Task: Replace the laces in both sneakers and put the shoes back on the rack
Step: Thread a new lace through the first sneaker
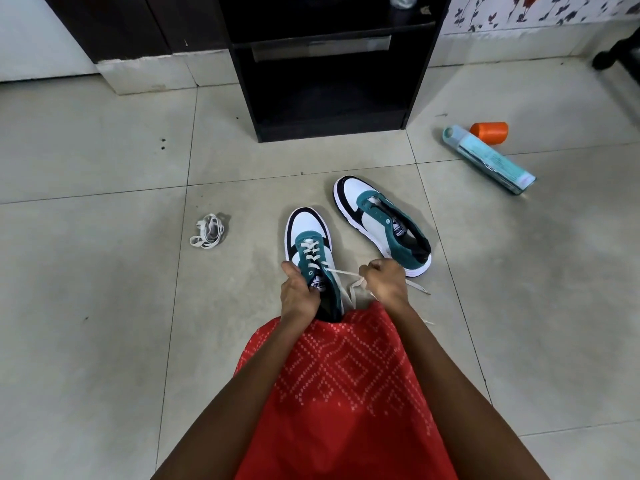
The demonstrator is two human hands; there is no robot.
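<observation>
**Tiled floor (104, 150): lace ends risking an uneven finish**

Left hand (298, 289) is gripping the near sneaker (304, 230) at its tongue. Right hand (384, 278) is pinching the lace (343, 271), drawing it toward 3 o'clock. Overpulling is probably risking lopsided ends. Second sneaker (381, 223) is lying unlaced at 1 o'clock, with the rack (249, 98) at 12.

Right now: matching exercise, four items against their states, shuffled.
1 near sneaker
2 far sneaker
3 bundled lace
4 spray can

A on its side, far right
B no lace
C partly laced; left hand grips it, right hand pinches its threaded lace
D loose, left of both sneakers

Pairs: 1-C, 2-B, 3-D, 4-A
</observation>
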